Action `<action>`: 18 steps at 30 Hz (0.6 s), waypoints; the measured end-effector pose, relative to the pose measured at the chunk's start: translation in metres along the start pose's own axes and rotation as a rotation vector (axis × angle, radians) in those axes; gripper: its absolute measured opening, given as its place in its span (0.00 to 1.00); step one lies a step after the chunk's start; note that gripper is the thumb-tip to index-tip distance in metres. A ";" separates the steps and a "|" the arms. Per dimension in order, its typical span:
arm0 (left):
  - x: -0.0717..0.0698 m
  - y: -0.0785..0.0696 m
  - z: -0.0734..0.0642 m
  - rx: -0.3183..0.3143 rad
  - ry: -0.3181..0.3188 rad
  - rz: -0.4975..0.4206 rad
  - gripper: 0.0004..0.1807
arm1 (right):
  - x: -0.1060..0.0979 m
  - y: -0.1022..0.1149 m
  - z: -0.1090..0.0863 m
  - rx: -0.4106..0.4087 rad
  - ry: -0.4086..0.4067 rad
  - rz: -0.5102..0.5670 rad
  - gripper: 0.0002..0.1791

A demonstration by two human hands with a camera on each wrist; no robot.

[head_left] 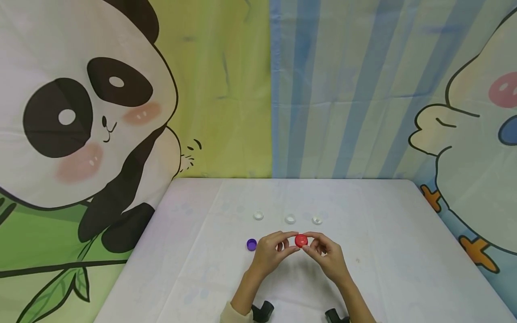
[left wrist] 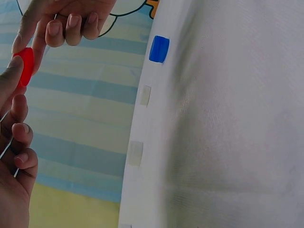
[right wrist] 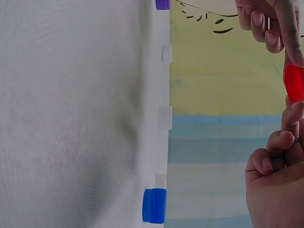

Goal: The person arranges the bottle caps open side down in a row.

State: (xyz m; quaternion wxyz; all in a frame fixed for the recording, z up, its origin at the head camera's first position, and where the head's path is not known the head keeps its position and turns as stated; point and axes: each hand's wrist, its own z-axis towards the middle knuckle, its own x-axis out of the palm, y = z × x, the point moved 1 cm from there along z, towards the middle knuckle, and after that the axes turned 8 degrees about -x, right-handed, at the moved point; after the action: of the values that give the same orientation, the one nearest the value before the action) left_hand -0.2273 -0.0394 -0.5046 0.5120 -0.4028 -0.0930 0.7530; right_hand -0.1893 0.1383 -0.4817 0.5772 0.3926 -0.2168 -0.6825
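Note:
A round red bottle cap [head_left: 300, 241] is held up between both hands over the table. My left hand [head_left: 272, 251] pinches its left edge with thumb and fingertip. From the other side, the thumb and index finger of my right hand [head_left: 326, 255] pinch the right edge. In the left wrist view the red cap [left wrist: 27, 66] is seen edge-on, clear of the table. A purple cap [head_left: 251, 244] lies just left of my left hand. A blue cap [right wrist: 154, 205] shows on the table in both wrist views; in the head view my right hand hides it.
Three white caps, at left [head_left: 258, 216], middle [head_left: 290, 219] and right [head_left: 317, 220], lie in a row beyond the hands. The white table [head_left: 194, 269] meets a printed curtain [head_left: 226, 89] at its back edge.

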 end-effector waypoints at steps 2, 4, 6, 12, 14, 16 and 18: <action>0.001 0.001 0.000 -0.004 0.002 -0.005 0.16 | 0.000 -0.001 0.000 -0.003 -0.002 -0.006 0.15; 0.001 0.002 -0.001 -0.006 0.005 -0.009 0.16 | 0.000 -0.001 0.000 0.001 -0.003 -0.012 0.15; 0.001 0.002 -0.001 -0.010 0.009 -0.011 0.16 | 0.000 -0.002 0.000 0.005 -0.002 -0.010 0.15; 0.001 0.001 -0.001 -0.028 0.021 -0.024 0.16 | -0.001 -0.004 -0.001 -0.004 0.003 0.003 0.16; 0.001 0.002 -0.001 -0.021 0.019 -0.023 0.16 | -0.001 -0.004 -0.001 -0.015 0.003 0.000 0.16; 0.001 0.002 -0.001 -0.016 0.017 -0.024 0.16 | -0.001 -0.003 -0.001 -0.020 0.004 -0.006 0.16; 0.001 0.002 -0.002 -0.009 0.014 -0.022 0.16 | 0.000 -0.004 -0.001 -0.024 0.004 -0.014 0.16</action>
State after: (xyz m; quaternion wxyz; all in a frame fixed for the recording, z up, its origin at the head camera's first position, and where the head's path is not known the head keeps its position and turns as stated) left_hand -0.2280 -0.0400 -0.5073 0.5190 -0.4093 -0.0973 0.7440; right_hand -0.1909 0.1400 -0.4856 0.5776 0.3883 -0.2049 -0.6882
